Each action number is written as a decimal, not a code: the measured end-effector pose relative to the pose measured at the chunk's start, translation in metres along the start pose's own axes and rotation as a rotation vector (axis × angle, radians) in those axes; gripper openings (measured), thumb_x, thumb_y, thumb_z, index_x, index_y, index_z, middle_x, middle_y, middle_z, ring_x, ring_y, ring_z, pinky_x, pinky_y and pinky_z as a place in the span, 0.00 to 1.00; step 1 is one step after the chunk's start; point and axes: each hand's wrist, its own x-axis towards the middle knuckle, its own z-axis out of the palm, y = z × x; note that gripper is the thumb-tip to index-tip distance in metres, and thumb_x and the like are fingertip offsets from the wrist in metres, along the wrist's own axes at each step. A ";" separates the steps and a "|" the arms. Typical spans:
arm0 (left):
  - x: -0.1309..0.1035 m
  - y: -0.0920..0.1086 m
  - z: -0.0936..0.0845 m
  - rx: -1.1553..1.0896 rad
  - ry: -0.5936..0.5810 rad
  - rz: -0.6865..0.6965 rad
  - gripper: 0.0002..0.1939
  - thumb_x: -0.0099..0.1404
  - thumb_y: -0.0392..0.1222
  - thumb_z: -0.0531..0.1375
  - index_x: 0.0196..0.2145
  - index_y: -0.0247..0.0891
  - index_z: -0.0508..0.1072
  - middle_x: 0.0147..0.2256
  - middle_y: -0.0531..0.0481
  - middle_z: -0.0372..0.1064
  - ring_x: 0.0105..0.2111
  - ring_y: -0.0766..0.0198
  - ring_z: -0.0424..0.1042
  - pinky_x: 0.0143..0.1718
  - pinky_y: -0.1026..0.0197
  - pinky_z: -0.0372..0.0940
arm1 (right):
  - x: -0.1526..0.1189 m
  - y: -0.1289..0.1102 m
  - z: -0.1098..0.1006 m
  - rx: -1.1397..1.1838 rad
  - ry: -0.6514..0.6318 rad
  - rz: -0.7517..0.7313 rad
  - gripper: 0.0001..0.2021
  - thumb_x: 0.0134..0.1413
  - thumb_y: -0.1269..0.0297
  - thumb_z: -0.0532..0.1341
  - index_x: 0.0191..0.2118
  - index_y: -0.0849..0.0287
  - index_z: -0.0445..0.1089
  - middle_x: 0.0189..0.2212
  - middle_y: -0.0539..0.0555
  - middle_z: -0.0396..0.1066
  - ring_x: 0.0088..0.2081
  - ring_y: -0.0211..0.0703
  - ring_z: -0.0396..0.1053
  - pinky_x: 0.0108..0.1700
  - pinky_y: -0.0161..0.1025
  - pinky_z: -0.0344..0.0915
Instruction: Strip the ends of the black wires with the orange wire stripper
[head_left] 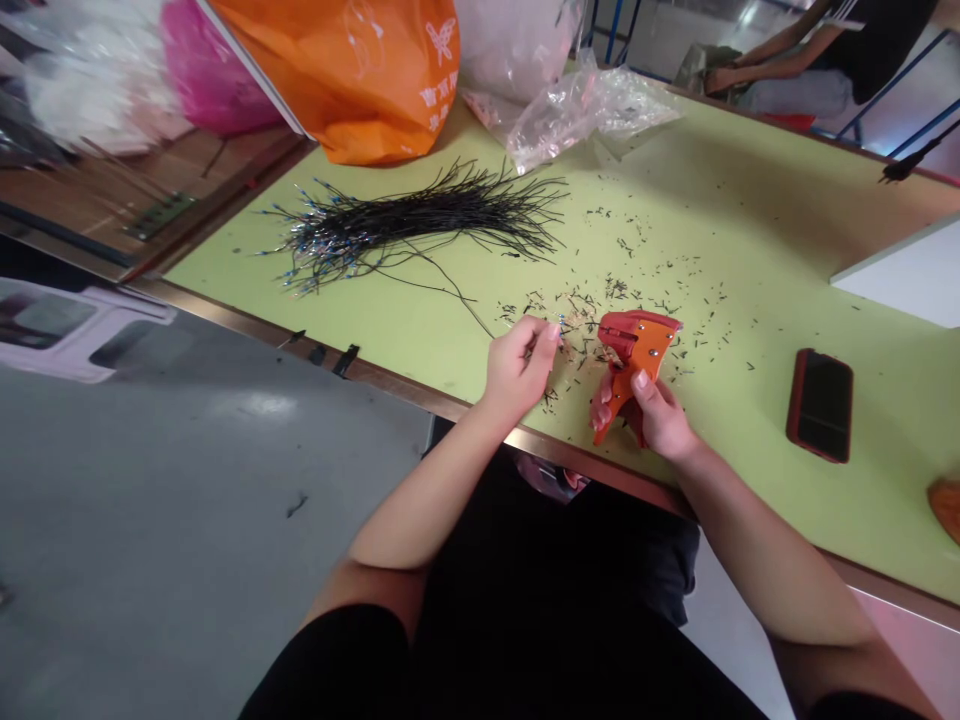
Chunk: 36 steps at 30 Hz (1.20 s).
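My left hand (521, 368) is closed in a pinch on a thin black wire (474, 312), whose length trails back toward the pile. A small blue and silver tip shows at the fingertips. My right hand (660, 415) is wrapped round the handles of an orange and red wire stripper (641, 345), its jaws pointing left toward the left hand, with a gap between them. Behind the hands lies a large bundle of black wires (442, 208), with blue and silver ends at its left. Short black wire scraps (619, 290) are scattered around the tool.
A phone (821, 405) lies at the right. An orange bag (360, 80) and clear plastic bags (570, 110) stand at the back. A white panel (907, 270) juts in from the right. Another person's arms (772, 60) are visible beyond the table (750, 480).
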 end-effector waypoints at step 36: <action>0.005 -0.003 0.000 0.178 0.029 0.109 0.28 0.80 0.63 0.57 0.29 0.41 0.69 0.19 0.59 0.62 0.19 0.71 0.60 0.23 0.63 0.53 | 0.000 -0.011 0.003 -0.015 0.101 -0.070 0.31 0.57 0.24 0.65 0.47 0.48 0.76 0.37 0.56 0.79 0.39 0.57 0.79 0.41 0.55 0.82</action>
